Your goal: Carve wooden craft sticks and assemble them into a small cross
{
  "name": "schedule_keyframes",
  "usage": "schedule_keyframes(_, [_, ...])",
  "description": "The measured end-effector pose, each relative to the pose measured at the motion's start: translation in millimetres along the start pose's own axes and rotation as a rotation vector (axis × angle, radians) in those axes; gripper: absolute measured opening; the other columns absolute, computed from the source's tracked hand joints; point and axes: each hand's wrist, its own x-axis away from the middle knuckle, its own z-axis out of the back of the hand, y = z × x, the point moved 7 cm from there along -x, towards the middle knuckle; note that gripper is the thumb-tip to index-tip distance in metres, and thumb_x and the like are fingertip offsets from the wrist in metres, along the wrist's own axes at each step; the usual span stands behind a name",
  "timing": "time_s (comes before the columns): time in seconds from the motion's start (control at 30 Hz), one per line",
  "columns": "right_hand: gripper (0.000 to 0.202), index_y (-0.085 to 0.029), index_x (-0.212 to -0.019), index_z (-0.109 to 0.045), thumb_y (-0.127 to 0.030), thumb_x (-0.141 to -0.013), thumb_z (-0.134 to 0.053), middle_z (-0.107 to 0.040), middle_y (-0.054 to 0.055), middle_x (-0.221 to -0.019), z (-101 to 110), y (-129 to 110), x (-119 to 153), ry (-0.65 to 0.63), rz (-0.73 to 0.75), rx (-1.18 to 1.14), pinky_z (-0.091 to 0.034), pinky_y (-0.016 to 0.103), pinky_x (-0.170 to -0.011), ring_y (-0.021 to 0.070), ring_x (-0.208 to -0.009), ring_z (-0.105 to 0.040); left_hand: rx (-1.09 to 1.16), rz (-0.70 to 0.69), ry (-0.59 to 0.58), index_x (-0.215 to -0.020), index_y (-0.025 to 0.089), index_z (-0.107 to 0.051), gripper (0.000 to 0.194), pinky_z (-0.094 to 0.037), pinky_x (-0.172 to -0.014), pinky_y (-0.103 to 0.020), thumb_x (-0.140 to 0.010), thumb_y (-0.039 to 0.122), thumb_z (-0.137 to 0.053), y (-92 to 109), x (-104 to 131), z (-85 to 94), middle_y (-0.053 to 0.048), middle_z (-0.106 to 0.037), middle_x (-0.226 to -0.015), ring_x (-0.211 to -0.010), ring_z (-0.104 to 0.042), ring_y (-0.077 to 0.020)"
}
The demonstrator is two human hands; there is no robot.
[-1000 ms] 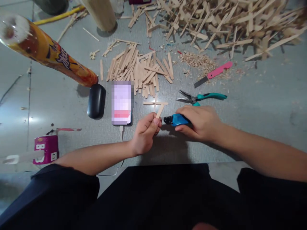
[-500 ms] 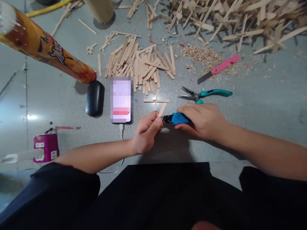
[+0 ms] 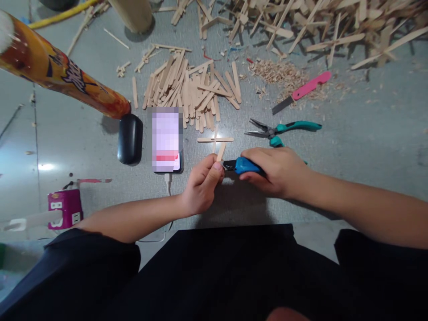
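Pinched between thumb and fingers of my left hand (image 3: 202, 185) is a wooden craft stick (image 3: 221, 151), its free end pointing away from me. My right hand (image 3: 276, 171) is wrapped round a blue and black utility knife (image 3: 246, 165). The knife's black tip meets the stick right by my left thumb; the blade itself is too small to make out. Just beyond the held stick, two craft sticks joined as a cross (image 3: 215, 140) lie on the grey table. Pliers with teal handles (image 3: 271, 132) rest open beyond my right hand.
A pile of craft sticks (image 3: 187, 91) lies behind a phone (image 3: 166, 138) on a cable. Left are a black case (image 3: 130, 139), an orange spray can (image 3: 72, 73) and a purple power socket (image 3: 65, 208). A pink-handled blade (image 3: 302, 92) lies near shavings (image 3: 279, 73) and stacked stick crosses (image 3: 310, 26).
The knife tip has come a little closer to the stick and my left thumb. The whole scene has shifted slightly left in the view. My grip on both things is the same.
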Motion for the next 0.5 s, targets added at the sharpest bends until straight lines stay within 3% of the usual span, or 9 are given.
schedule_keyframes(0.23, [0.076, -0.017, -0.124, -0.071, -0.082, -0.113, -0.032, -0.081, 0.011, -0.098, -7.5, 5.7, 1.9, -0.041, -0.024, -0.056, -0.032, 0.036, -0.064, 0.0253, -0.076, -0.072, 0.003, 0.012, -0.001, -0.087, 0.022, -0.055, 0.04, -0.03, -0.053, -0.026, -0.116, 0.049, -0.056, -0.9, 1.1, 2.3, 0.004, -0.046, -0.071, -0.06, -0.037, -0.0094])
schedule_keyframes(0.5, [0.083, -0.017, -0.12, -0.072, -0.084, -0.112, -0.023, -0.082, 0.014, -0.1, -3.9, 4.7, -2.2, -0.081, -0.016, -0.02, -0.032, 0.036, -0.065, 0.0256, -0.076, -0.072, 0.169, 0.119, -0.031, -0.08, 0.022, -0.051, 0.044, -0.027, -0.054, -0.026, -0.112, 0.05, -0.06, -7.8, 2.2, -0.2, 0.004, -0.04, -0.067, -0.06, -0.033, -0.0108])
